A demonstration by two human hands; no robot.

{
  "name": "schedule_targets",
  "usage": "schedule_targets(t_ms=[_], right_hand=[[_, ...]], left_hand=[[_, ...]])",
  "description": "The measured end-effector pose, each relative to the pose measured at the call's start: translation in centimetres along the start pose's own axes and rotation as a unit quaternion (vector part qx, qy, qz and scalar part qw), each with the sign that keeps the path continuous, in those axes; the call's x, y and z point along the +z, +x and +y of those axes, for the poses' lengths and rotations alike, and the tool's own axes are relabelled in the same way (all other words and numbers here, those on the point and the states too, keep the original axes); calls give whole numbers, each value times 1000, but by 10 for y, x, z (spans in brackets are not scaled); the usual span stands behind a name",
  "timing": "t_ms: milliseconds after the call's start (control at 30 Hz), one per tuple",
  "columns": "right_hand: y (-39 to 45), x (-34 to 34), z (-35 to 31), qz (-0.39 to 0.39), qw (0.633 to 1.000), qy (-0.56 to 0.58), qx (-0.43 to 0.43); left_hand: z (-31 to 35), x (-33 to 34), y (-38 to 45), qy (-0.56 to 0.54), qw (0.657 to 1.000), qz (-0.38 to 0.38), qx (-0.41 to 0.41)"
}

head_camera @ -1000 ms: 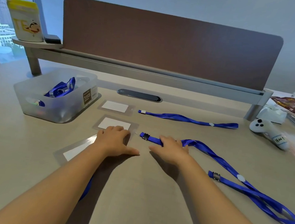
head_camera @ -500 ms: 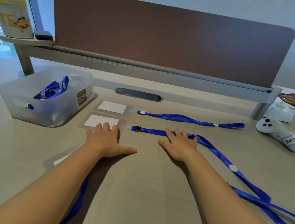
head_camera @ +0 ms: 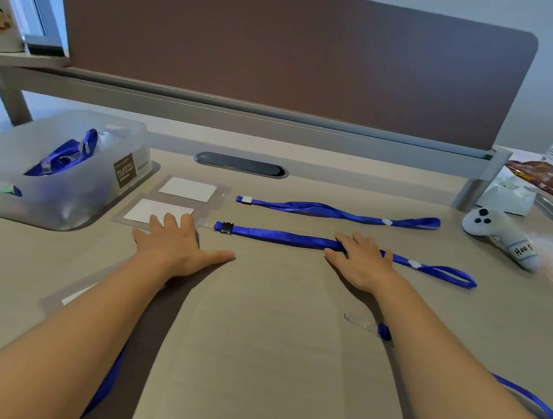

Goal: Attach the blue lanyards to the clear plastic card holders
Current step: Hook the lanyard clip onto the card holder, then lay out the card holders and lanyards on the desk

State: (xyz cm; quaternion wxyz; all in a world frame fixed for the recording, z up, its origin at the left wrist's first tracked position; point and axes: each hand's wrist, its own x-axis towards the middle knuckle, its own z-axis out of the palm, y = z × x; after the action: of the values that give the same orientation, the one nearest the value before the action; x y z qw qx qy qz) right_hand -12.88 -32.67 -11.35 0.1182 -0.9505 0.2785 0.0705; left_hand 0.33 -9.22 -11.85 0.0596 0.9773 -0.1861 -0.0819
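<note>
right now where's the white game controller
In the head view the white game controller lies on the table at the far right, just beyond the loop end of the blue lanyard under the right hand.

Woven cloth lanyard [head_camera: 279, 237], dark clip [head_camera: 227, 227]; clear glossy plastic holder [head_camera: 157, 212]; matt desk [head_camera: 252, 344].

bin label [head_camera: 125, 170] "PLASTIC CONTAINER", controller tag [head_camera: 521, 251] perhaps "Hoo5"
</note>
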Motion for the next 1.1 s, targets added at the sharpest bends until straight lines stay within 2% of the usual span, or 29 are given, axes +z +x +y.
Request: schedule_targets(t_ms=[167, 300, 400, 533, 667, 800, 933, 1000, 1100], right_hand=[[-5, 1, -1, 12, 999, -32, 6], [-25, -7, -14, 90, 995, -49, -8], [-44, -10, -43, 147, 988, 17, -36], [-77, 0, -90, 77, 991, 73, -80], [-103, 18, -126, 31, 984, 139, -111], [-110, 27, -152, 3, 974, 195, -117], [-102, 33, -172, -5, 963, 228, -140], [-95, 38, -182, -3, 968, 182, -173], [-86, 43, -194, -14, 979, 27, -200]], left_hand=[[0, -1, -6, 14, 1000, 7, 2], [-5, -10, -20, -23, 996, 60, 63], [-12, -20, -41, -97, 988, 63, 98], [-34, -29, -77, -156, 980, 63, 103], [-68, -27, -99, -195, 977, 58, 58], [-98, -23, -106, -211, 977, 3, 14], [-111, -16, -104, -174, 984, -38, 18], [-112, -14, -101, -149, 987, -40, 38], [-111, -14, -95, -100, 992, -41, 62]])
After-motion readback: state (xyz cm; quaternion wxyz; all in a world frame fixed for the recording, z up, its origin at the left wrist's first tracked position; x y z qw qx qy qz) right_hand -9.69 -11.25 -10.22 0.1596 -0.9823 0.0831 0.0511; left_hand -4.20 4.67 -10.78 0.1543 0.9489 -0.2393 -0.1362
